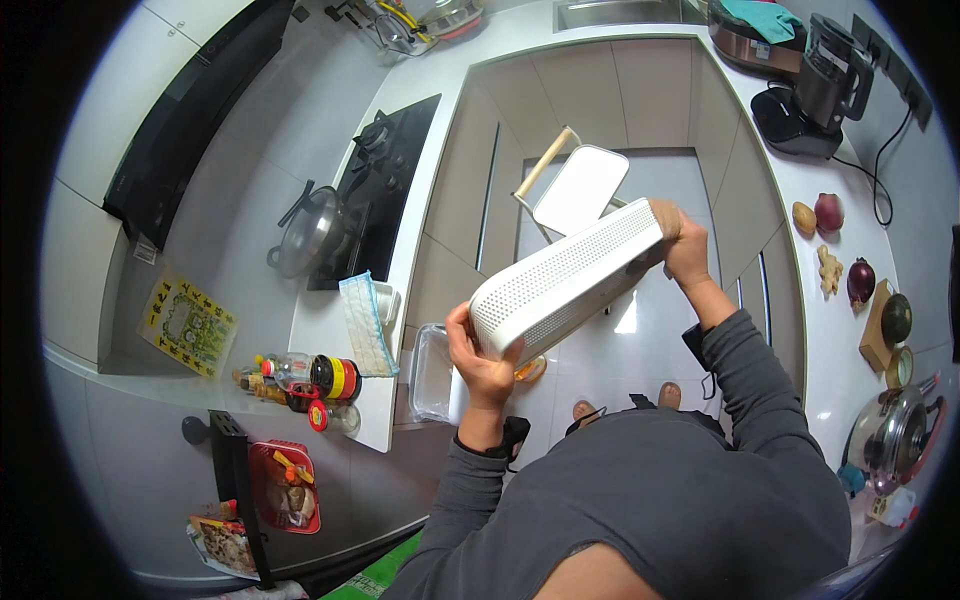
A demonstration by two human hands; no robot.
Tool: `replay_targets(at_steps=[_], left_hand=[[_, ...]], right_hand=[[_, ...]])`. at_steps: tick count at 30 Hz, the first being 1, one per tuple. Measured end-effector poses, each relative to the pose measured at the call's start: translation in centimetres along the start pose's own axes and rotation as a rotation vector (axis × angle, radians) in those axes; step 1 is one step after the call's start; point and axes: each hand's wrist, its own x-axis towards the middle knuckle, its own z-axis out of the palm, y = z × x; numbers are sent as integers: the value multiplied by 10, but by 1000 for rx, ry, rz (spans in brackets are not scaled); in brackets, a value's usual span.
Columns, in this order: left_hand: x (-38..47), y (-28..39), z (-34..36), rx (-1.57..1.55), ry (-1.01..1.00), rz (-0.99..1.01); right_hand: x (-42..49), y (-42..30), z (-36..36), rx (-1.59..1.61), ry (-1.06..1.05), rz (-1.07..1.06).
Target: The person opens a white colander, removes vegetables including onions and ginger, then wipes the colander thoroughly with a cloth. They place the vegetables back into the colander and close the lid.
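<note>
My two hands carry a white perforated basket (566, 281) tilted on its side in front of me, above the floor. At its near left end, my left hand (486, 364) grips the rim, with the thumb on the near edge. My right hand (681, 244) holds the far right end, and part of its fingers looks blurred. The basket's inside is turned out of sight. Just beyond it stands a white metal rack or cart (581, 189) with a light wooden handle (544, 161); the basket hides its lower part.
On the left counter are a gas hob (379, 187), a wok (319, 225), a cloth (369, 322) and several jars (334, 377). A lined bin (430, 375) stands below. Vegetables (829, 212), a lidded pot (892, 435) and a glass-jug appliance (825, 82) occupy the right counter.
</note>
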Motion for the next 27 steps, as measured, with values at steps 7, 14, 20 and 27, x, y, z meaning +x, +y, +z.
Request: replay_targets(at_steps=[7,14,20,27], left_hand=[[-4,-52,14,111,21,-315],[-3,-62,37,600,-179,56],[1,-46,81,422,-232,40],[2,-41,82,287,-76,55]], right_hand=[[14,-32,-9,-67,197,-145],[17,-62,-15,-336,110,-441],[-5,-103,9,-275,-37,-674],[-20,-114,32,-82,-81,-814]])
